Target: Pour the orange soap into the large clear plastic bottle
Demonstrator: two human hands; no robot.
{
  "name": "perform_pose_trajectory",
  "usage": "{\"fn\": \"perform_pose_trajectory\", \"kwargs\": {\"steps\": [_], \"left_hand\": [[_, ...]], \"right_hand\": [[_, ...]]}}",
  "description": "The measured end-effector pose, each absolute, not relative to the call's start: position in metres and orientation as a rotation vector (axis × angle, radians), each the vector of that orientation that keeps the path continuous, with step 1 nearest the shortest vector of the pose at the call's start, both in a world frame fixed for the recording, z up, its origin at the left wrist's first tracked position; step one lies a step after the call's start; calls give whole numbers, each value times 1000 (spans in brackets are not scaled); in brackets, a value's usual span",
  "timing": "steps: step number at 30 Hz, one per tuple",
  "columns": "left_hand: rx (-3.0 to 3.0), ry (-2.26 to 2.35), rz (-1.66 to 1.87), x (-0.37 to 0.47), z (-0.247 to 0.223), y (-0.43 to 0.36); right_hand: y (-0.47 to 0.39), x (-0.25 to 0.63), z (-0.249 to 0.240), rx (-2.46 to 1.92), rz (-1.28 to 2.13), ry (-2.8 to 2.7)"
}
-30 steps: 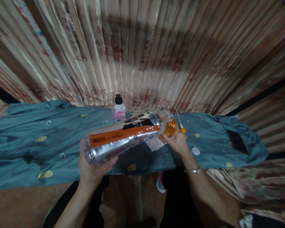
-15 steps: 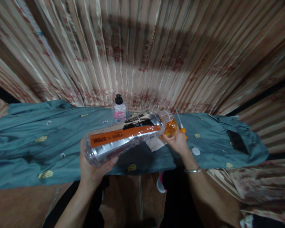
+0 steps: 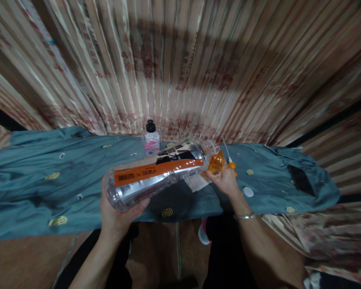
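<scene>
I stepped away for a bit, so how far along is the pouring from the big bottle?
Done: the white cap lies off on the blue cloth. In hand: the left hand tips the nearly empty big bottle into the small amber container, held by the right hand. Left: righting and recapping the bottle.
</scene>
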State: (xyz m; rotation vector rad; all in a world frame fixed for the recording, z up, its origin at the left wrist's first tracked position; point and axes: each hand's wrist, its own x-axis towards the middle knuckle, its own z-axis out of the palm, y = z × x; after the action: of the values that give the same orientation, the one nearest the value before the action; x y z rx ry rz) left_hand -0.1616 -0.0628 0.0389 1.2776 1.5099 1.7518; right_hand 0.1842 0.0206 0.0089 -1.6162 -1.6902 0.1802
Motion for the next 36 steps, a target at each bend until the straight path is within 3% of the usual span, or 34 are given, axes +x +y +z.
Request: {"fn": "perform_pose_trajectory", "kwargs": {"steps": [36], "left_hand": [[1191,1487,1817,-159,35,-67]], "right_hand": [[21,185,8,-1641,185,-1694]]}}
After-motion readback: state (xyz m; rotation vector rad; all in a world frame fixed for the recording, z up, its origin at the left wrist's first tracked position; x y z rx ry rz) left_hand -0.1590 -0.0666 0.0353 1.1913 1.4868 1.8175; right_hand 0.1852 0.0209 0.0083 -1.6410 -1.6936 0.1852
